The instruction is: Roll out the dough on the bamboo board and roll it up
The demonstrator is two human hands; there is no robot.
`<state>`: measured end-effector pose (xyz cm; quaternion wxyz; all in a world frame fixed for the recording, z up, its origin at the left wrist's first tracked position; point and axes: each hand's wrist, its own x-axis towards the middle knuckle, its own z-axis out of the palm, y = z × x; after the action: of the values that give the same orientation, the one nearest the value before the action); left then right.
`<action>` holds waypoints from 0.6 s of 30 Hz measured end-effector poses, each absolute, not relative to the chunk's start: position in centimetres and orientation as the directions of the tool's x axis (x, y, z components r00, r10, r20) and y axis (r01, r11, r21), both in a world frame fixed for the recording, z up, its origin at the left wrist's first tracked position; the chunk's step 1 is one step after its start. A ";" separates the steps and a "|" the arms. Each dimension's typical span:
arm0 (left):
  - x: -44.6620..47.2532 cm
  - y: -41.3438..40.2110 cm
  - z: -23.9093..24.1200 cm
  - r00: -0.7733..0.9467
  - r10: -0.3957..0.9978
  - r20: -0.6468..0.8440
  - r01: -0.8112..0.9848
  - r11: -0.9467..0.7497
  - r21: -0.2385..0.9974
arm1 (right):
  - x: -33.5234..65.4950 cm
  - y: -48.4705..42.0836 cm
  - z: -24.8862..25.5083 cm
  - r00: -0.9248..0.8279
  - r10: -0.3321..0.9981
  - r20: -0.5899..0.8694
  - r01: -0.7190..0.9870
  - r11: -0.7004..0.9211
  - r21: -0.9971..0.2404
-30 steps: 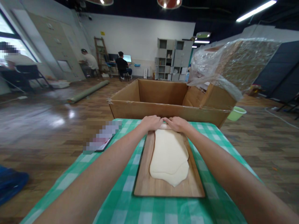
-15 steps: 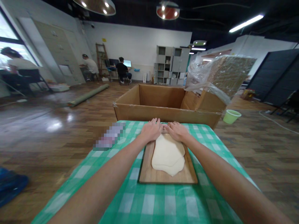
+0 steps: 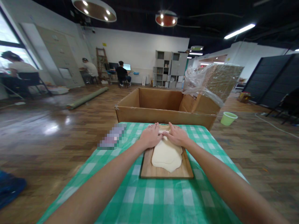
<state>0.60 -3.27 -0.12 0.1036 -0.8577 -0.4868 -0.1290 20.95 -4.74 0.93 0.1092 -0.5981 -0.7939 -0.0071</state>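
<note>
A flat cream dough sheet (image 3: pixel 166 156) lies on a rectangular brown wooden board (image 3: pixel 149 173). Beyond it, at twelve o'clock, stands an open brown cardboard box (image 3: pixel 163 115).

The bare left forearm (image 3: pixel 102 179) and bare right forearm (image 3: pixel 221 172) reach forward, converging. The bare left hand (image 3: pixel 150 137) and bare right hand (image 3: pixel 177 135) face palm down, fingers extended away, thumbs angled inward, their tips close together.
</note>
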 end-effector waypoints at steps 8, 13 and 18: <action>0.1 -3.7 -0.6 0.520 0.779 0.352 0.845 -0.530 -0.075 | 21.2 -5.3 0.0 -0.298 0.922 0.249 0.944 0.324 -0.067; -0.3 -5.3 -0.7 0.551 0.748 0.371 0.823 -0.560 -0.095 | 21.5 -7.7 0.1 -0.358 0.903 0.239 0.927 0.375 -0.028; -0.8 -8.0 -0.2 0.550 0.755 0.357 0.824 -0.560 -0.086 | 21.9 -10.8 0.1 -0.373 0.898 0.235 0.913 0.400 -0.083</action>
<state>-0.76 -8.04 -0.25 0.1226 -0.8718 -0.4529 -0.1411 21.86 -10.83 0.13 0.1218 -0.5467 -0.8279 -0.0306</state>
